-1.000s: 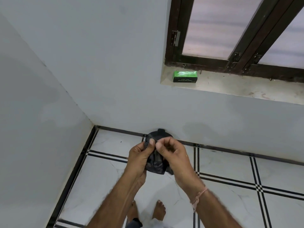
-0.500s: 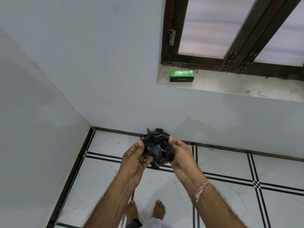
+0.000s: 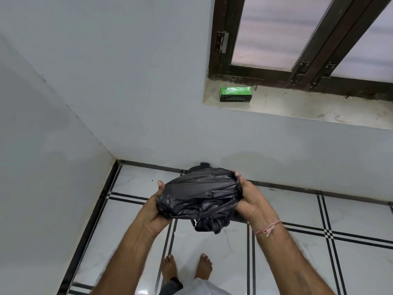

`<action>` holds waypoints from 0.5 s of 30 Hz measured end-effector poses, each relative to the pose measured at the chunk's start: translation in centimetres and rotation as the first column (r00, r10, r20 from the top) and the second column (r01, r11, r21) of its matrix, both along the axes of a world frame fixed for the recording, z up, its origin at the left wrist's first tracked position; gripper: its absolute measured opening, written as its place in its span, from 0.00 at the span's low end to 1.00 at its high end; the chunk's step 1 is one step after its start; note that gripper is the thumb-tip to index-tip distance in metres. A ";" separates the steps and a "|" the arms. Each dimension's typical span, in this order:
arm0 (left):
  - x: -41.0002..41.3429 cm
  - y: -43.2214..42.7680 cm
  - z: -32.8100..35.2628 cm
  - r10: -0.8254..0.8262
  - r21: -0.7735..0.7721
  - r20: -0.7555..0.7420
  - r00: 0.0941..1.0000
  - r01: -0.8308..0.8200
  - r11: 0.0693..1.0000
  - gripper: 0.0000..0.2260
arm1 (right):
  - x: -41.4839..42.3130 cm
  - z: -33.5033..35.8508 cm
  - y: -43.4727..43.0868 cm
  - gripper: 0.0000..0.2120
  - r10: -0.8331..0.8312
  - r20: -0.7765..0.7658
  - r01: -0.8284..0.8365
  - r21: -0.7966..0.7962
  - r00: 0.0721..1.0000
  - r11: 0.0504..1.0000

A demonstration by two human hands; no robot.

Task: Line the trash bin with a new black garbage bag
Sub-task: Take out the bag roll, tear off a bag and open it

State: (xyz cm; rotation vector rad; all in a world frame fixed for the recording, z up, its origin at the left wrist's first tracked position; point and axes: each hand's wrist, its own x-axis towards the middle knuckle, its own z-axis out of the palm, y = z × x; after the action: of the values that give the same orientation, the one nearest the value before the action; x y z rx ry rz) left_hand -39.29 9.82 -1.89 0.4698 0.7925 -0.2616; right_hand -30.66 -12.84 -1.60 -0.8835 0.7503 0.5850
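Lining is hardly begun, by my judgement. The black garbage bag (image 3: 200, 196) is hanging crumpled and only partly spread between the hands. The left hand (image 3: 156, 211) is gripping one end, fingers curled beneath. The right hand (image 3: 251, 201) is clutching the bunched other end. The dark trash bin (image 3: 204, 165) is sitting just beyond the hands, mostly hidden by the bag. Opening, dropping in and cuffing the rim are all remaining.

The grey wall (image 3: 148, 103) is rising beyond the hands and a white tiled floor (image 3: 282, 262) is lying below them. The sill (image 3: 308, 109) above the right hand is holding a green box (image 3: 235, 94).

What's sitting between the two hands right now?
Only the black garbage bag, crumpled and stretched across the gap. The left hand grips one end and the right hand grips the other. The head view shows this.
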 end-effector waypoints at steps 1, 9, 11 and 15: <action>0.0 0.5 -0.2 -0.019 0.026 -0.001 1.000 0.019 0.999 0.26 | 0.0 0.0 -0.5 0.12 0.038 0.083 -0.038 -0.001 0.996 0.999; 0.9 3.4 -0.6 0.008 0.161 0.032 0.999 -0.013 0.987 0.19 | 0.1 0.0 -3.1 0.26 0.657 0.506 -0.725 -0.085 0.560 0.683; 0.6 3.5 -0.6 -0.114 0.247 0.079 0.990 0.091 0.965 0.21 | 0.5 0.3 -2.7 0.22 0.535 0.498 -0.644 0.065 0.683 0.762; -0.3 3.2 -0.7 -0.510 0.521 0.084 0.856 0.398 0.755 0.21 | 1.8 0.2 -1.7 0.14 0.324 0.424 -0.389 0.073 0.846 0.918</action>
State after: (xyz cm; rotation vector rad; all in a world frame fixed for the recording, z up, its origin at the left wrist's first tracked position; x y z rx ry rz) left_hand -39.64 12.99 -2.63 1.1661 0.5022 -0.4599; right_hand -28.87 -14.58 -1.41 -0.9650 0.1541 0.7503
